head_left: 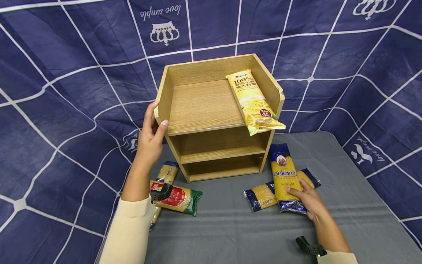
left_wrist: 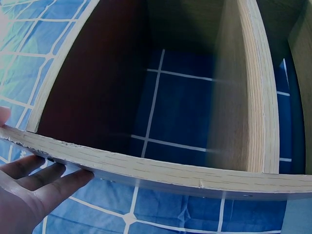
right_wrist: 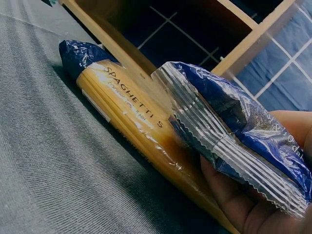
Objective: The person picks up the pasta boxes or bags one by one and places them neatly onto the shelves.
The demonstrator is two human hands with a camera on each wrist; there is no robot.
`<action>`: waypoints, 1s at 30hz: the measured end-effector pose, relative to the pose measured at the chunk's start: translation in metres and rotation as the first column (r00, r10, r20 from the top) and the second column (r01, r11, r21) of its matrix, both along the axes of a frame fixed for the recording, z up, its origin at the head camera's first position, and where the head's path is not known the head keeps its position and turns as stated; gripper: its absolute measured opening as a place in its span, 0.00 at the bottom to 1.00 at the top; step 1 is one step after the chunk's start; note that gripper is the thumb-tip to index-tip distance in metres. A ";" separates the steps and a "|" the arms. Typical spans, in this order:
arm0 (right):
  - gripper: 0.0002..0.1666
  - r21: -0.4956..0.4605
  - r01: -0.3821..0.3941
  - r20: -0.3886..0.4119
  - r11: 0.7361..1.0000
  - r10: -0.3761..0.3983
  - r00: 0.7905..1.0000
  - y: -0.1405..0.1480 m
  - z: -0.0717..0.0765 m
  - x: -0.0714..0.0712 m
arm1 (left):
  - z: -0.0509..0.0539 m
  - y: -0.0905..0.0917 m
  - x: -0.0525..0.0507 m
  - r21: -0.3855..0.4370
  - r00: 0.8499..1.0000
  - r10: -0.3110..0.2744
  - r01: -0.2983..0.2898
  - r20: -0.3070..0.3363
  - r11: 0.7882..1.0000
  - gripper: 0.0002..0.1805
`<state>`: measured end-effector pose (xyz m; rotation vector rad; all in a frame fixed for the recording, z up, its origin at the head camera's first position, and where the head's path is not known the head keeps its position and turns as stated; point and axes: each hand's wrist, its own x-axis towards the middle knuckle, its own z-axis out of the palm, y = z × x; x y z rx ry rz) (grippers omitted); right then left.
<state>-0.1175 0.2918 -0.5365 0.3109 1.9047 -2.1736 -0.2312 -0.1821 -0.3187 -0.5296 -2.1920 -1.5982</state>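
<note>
A small wooden shelf (head_left: 204, 106) stands on the grey cloth. My left hand (head_left: 151, 134) grips the upper front edge of its left side panel, thumb on the near side and fingers along the outside. In the left wrist view, those fingers (left_wrist: 63, 183) lie against the panel. My right hand (head_left: 310, 200) holds a yellow and blue spaghetti packet (head_left: 285, 179) by its lower right side, right of the shelf. Under it lies another spaghetti packet (head_left: 263, 196), partly covered. The right wrist view shows the held packet's crimped clear end (right_wrist: 229, 156) close up.
A yellow pasta packet (head_left: 252, 101) lies on the shelf's top board, its near end sticking out past the front edge. Left of the shelf, a red and green pasta packet (head_left: 178, 198) crosses another packet (head_left: 168, 172). A blue checked cloth (head_left: 82, 91) hangs behind and around.
</note>
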 end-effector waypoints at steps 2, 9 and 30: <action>0.37 0.002 0.002 -0.006 1.000 -0.002 1.000 0.000 0.000 0.002 | -0.001 0.000 0.000 -0.001 1.000 0.000 0.000 -0.002 1.000 0.29; 0.31 -0.039 0.001 -0.031 0.999 -0.002 1.000 0.001 -0.001 0.006 | -0.002 0.000 -0.002 -0.009 1.000 0.001 -0.002 -0.018 1.000 0.29; 0.32 -0.108 -0.047 -0.159 0.993 0.030 0.987 0.006 -0.001 0.020 | -0.001 -0.001 -0.001 -0.002 1.000 0.006 -0.006 -0.019 1.000 0.29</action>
